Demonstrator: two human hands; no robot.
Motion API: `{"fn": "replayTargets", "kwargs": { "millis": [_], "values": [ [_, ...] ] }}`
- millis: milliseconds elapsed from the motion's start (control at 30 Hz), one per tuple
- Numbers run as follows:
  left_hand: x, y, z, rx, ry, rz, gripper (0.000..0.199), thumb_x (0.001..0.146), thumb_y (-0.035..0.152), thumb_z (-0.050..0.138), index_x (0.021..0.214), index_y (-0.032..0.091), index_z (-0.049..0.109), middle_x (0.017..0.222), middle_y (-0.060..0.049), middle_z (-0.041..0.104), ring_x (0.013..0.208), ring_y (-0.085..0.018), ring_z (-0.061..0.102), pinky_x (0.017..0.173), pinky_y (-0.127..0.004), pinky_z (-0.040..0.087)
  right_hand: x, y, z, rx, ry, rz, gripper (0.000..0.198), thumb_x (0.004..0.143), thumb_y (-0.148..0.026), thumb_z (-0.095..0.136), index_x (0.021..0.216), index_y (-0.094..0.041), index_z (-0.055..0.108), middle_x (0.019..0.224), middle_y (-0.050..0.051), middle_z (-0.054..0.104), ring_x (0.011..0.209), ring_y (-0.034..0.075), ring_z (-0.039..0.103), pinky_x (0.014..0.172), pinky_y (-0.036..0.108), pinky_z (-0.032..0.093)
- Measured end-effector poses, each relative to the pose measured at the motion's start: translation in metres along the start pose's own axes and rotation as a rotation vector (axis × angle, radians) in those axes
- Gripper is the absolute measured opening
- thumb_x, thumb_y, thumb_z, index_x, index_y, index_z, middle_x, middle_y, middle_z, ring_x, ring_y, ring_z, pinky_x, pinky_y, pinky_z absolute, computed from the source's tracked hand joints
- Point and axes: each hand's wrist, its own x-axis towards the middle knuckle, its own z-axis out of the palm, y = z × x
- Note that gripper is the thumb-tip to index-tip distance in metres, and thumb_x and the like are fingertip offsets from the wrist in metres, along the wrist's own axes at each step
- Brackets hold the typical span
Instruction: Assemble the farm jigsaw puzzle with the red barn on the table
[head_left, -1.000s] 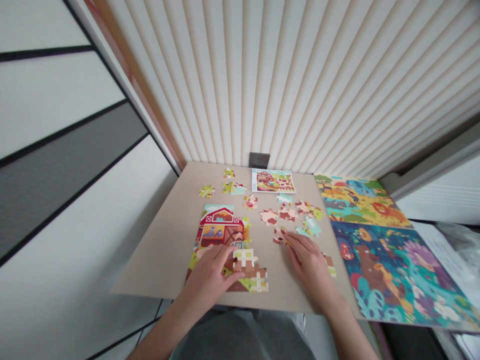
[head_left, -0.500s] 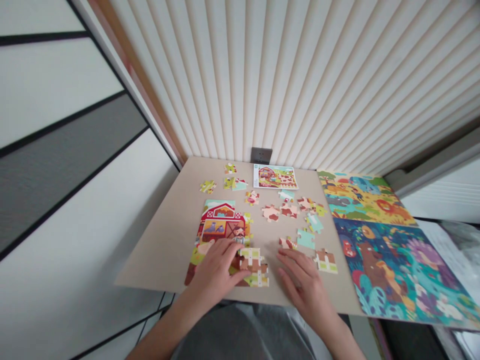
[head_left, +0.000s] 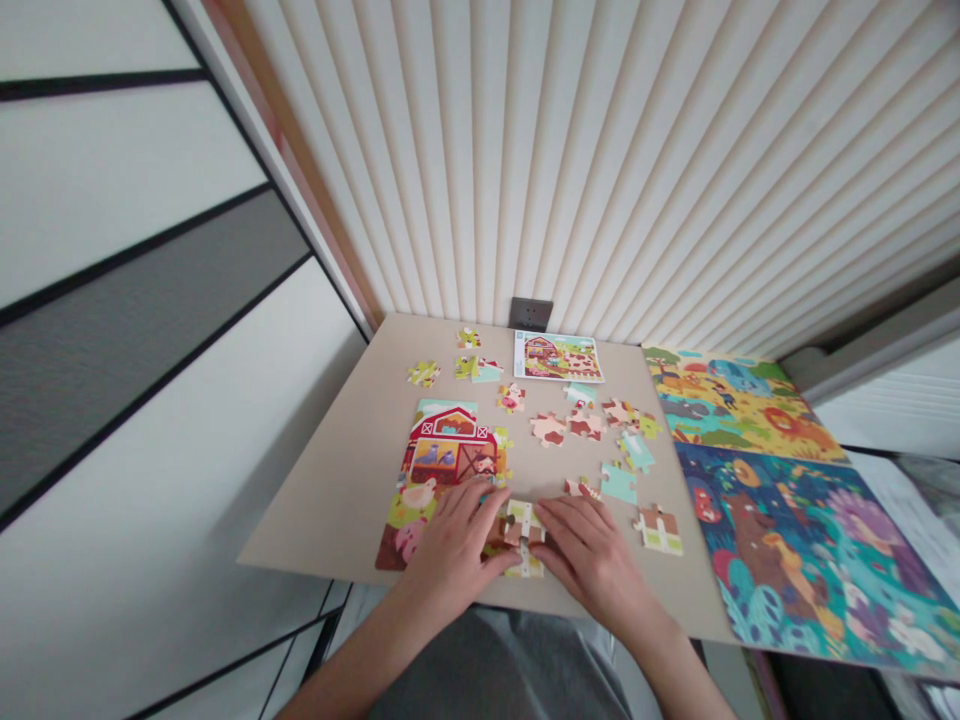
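A partly joined farm jigsaw (head_left: 439,455) with a red barn lies on the table in front of me. At its lower right corner is a brown puzzle piece with a pale fence (head_left: 523,522). My left hand (head_left: 459,540) lies over the jigsaw's lower part, hiding some of it, and grips the piece's left side between thumb and fingers. From the opposite side, my right hand (head_left: 592,548) has its fingertips and thumb at the piece's right edge. Just beyond the right fingers, a red and white piece (head_left: 581,487) is partly covered.
Loose pieces lie about, among them a fence piece (head_left: 660,530), a light blue piece (head_left: 619,483) and cow pieces (head_left: 549,429). A picture card (head_left: 559,357) rests by the ribbed wall. Two finished puzzles, savanna (head_left: 739,400) and dark forest (head_left: 802,550), cover the right side.
My right hand has moved left from the bare tabletop to the fence piece. My left hand stays on that piece, which sits slightly lower against the jigsaw. The view has shifted a little.
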Motion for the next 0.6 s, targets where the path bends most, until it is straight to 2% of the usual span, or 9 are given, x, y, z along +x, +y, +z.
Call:
{"fn": "replayTargets", "kwargs": {
  "millis": [67,167,300,433,600],
  "values": [
    [-0.005,-0.007,-0.006,0.065,0.008,0.007,0.061,0.094,0.039,0.076,0.148,0.027,0.051,0.142,-0.013,0.061,0.138,-0.036,0.055,0.114,-0.058,0.049,0.0,0.004,-0.001,-0.068,0.016,0.012,0.039,0.103,-0.033,0.066,0.139,-0.018,0.065,0.129,0.013,0.075,0.121,0.03,0.068,0.107,0.052,0.054],
    [-0.016,-0.026,-0.017,0.185,0.024,-0.003,0.045,0.102,0.038,0.063,0.145,0.025,0.056,0.149,-0.013,0.058,0.143,-0.034,0.051,0.119,-0.057,0.044,0.0,0.01,-0.003,-0.147,0.032,0.066,0.037,0.105,-0.033,0.064,0.139,-0.02,0.065,0.13,0.013,0.075,0.12,0.031,0.069,0.104,0.051,0.054],
    [-0.029,-0.053,-0.021,0.301,0.042,0.005,0.057,0.102,0.042,0.061,0.154,0.023,0.049,0.159,-0.014,0.051,0.149,-0.034,0.046,0.124,-0.056,0.039,0.008,0.017,-0.007,-0.19,0.022,0.098,0.033,0.105,-0.032,0.064,0.136,-0.02,0.068,0.129,0.013,0.075,0.118,0.03,0.07,0.103,0.05,0.054],
    [-0.034,-0.062,-0.018,0.326,0.007,0.018,0.064,0.1,0.045,0.063,0.157,0.021,0.047,0.163,-0.016,0.046,0.151,-0.036,0.043,0.124,-0.058,0.039,0.04,0.028,-0.007,-0.195,-0.012,0.028,0.034,0.105,-0.033,0.065,0.134,-0.019,0.068,0.131,0.013,0.074,0.119,0.03,0.069,0.101,0.049,0.055],
    [-0.02,-0.063,-0.024,0.246,0.049,0.009,0.056,0.102,0.041,0.061,0.154,0.022,0.049,0.153,-0.016,0.056,0.144,-0.034,0.052,0.121,-0.057,0.044,0.098,0.037,0.0,-0.197,0.018,-0.05,0.03,0.103,-0.035,0.066,0.127,-0.018,0.073,0.124,0.015,0.076,0.117,0.031,0.071,0.1,0.049,0.056]
  ]
}}
